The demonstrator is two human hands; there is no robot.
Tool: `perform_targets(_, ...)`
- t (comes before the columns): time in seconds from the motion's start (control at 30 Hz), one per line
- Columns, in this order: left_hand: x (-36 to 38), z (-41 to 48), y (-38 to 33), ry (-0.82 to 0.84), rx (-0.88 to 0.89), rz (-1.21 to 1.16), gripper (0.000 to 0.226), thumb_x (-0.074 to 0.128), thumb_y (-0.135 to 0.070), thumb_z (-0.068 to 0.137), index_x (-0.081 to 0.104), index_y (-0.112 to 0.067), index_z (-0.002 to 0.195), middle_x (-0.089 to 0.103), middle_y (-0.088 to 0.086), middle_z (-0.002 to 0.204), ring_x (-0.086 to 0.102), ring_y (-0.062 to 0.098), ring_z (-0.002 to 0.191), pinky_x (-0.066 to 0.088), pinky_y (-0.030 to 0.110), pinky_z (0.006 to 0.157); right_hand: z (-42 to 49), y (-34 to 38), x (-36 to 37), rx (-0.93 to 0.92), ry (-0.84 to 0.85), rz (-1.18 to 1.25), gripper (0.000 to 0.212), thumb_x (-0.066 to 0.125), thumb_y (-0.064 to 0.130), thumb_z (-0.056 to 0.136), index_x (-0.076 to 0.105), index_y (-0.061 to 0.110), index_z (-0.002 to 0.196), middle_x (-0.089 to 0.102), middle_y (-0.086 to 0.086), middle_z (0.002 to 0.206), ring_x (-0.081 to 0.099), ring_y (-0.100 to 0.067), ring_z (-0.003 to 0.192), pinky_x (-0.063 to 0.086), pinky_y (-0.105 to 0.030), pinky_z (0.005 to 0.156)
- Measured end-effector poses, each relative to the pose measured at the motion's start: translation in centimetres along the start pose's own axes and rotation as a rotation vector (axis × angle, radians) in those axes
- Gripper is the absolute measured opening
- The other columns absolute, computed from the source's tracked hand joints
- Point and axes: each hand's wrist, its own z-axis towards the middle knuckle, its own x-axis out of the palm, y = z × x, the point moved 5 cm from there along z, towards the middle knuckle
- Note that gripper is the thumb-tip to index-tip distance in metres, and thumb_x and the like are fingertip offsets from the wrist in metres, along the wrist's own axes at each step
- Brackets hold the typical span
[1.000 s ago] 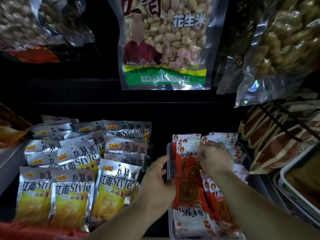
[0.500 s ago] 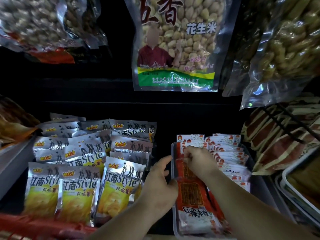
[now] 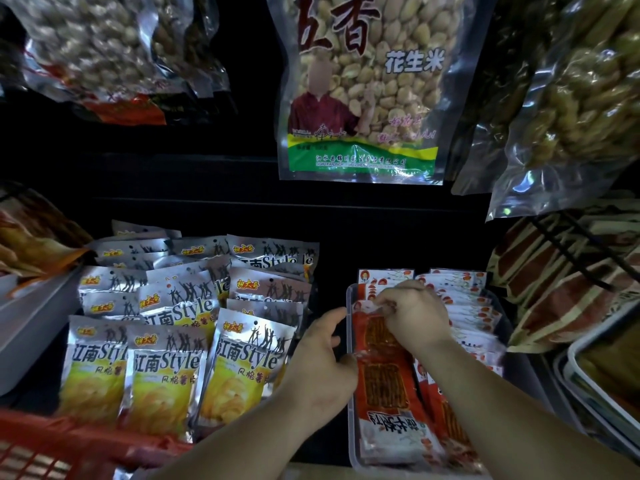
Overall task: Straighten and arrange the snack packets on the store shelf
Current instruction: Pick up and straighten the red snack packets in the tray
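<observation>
A clear plastic tray at lower right holds several long red and white spicy-strip packets in two overlapping rows. My right hand pinches the top edge of the front packet in the tray's left row. My left hand rests against the tray's left wall, thumb on the rim and fingers spread. Left of the tray lie rows of silver and yellow chip packets, overlapping like tiles.
Large clear bags of peanuts and other nuts hang above the shelf. Brown and red packets on a wire rack crowd the right side, with white trays below. A red basket edge shows at bottom left.
My right hand moved from the back of the right row over to the top of the left row's front packet. My left hand stayed at the tray's left wall.
</observation>
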Motion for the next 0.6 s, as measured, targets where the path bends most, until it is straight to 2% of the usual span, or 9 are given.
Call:
perform_targets(0.13,-0.5,0.0,0.1,-0.049,0.032,0.047,0.039,0.062,-0.021,0.095,0.051,-0.056,0.107,0.052,-0.018,0.134,0.045,0.003,0.135,0.039,0.035,0.114,0.5,1.4,-2.5,-0.093,-0.127,-0.034,0.027,0.085,0.008,0.075,0.076,0.031,0.086,0.073,0.008,0.076,0.069,-0.028,0.087,0.043,-0.040,0.083)
perform_targets(0.2,-0.9,0.0,-0.3,-0.073,0.070,0.071,0.035,0.064,-0.016,0.095,0.057,-0.048,0.105,0.048,-0.027,0.126,0.046,0.004,0.133,0.037,0.027,0.111,0.6,1.7,-4.2,-0.100,-0.117,-0.001,0.025,0.083,0.015,0.080,0.067,0.032,0.091,0.069,0.010,0.073,0.068,-0.023,0.081,0.035,-0.033,0.086)
perform_targets(0.27,-1.4,-0.1,-0.9,-0.120,0.136,0.087,0.030,0.068,-0.010,0.092,0.062,-0.037,0.103,0.049,-0.032,0.117,0.050,-0.004,0.124,0.037,0.013,0.101,0.6,2.3,-6.2,-0.129,-0.072,0.054,0.029,0.083,0.012,0.081,0.061,0.031,0.085,0.066,0.013,0.072,0.065,-0.016,0.078,0.025,-0.028,0.085)
perform_targets(0.33,-1.7,-0.5,-2.1,-0.128,0.191,0.076,0.024,0.073,-0.008,0.089,0.066,-0.029,0.098,0.051,-0.033,0.112,0.049,-0.019,0.112,0.037,0.001,0.090,0.5,3.1,-8.5,-0.104,0.011,0.172,0.035,0.084,0.011,0.081,0.055,0.031,0.079,0.060,0.017,0.067,0.059,-0.008,0.070,0.029,-0.027,0.083)
perform_targets(0.37,-1.6,-0.7,-2.6,-0.106,0.203,0.060,0.023,0.075,-0.009,0.087,0.066,-0.028,0.095,0.051,-0.035,0.113,0.047,-0.023,0.112,0.037,0.001,0.091,0.4,3.6,-9.7,-0.071,0.068,0.274,0.037,0.085,0.013,0.081,0.051,0.028,0.078,0.056,0.017,0.062,0.052,-0.005,0.063,0.035,-0.025,0.076)
perform_targets(0.43,-1.3,-1.3,-3.7,-0.052,0.217,0.041,0.023,0.076,-0.007,0.087,0.066,-0.028,0.088,0.060,-0.028,0.113,0.057,-0.015,0.109,0.048,0.011,0.094,0.0,4.7,-11.8,-0.011,0.168,0.470,0.040,0.088,0.012,0.079,0.048,0.020,0.078,0.046,0.012,0.057,0.040,-0.004,0.053,0.036,-0.020,0.057)
perform_targets(0.47,-1.2,-1.8,-4.4,-0.036,0.210,0.019,0.023,0.074,-0.003,0.089,0.066,-0.025,0.088,0.067,-0.017,0.107,0.066,-0.006,0.100,0.056,0.018,0.086,-0.3,5.3,-12.6,-0.004,0.197,0.534,0.041,0.089,0.010,0.078,0.049,0.017,0.077,0.044,0.011,0.059,0.039,-0.004,0.054,0.037,-0.020,0.055)
perform_targets(0.53,-1.1,-2.9,-5.5,-0.032,0.196,-0.033,0.023,0.067,0.004,0.092,0.066,-0.019,0.093,0.072,0.000,0.096,0.072,0.009,0.083,0.061,0.026,0.069,-1.2,6.3,-14.3,0.001,0.213,0.631,0.039,0.090,0.008,0.078,0.051,0.014,0.074,0.051,0.001,0.064,0.048,-0.009,0.059,0.043,-0.023,0.058)
perform_targets(0.6,-1.2,-3.8,-6.5,-0.062,0.211,-0.060,0.029,0.064,0.008,0.093,0.070,-0.020,0.100,0.074,0.000,0.097,0.071,0.010,0.084,0.058,0.022,0.068,-2.2,6.1,-15.6,0.052,0.165,0.707,0.035,0.089,0.008,0.078,0.055,0.014,0.073,0.066,-0.003,0.081,0.062,-0.007,0.072,0.051,-0.023,0.065)
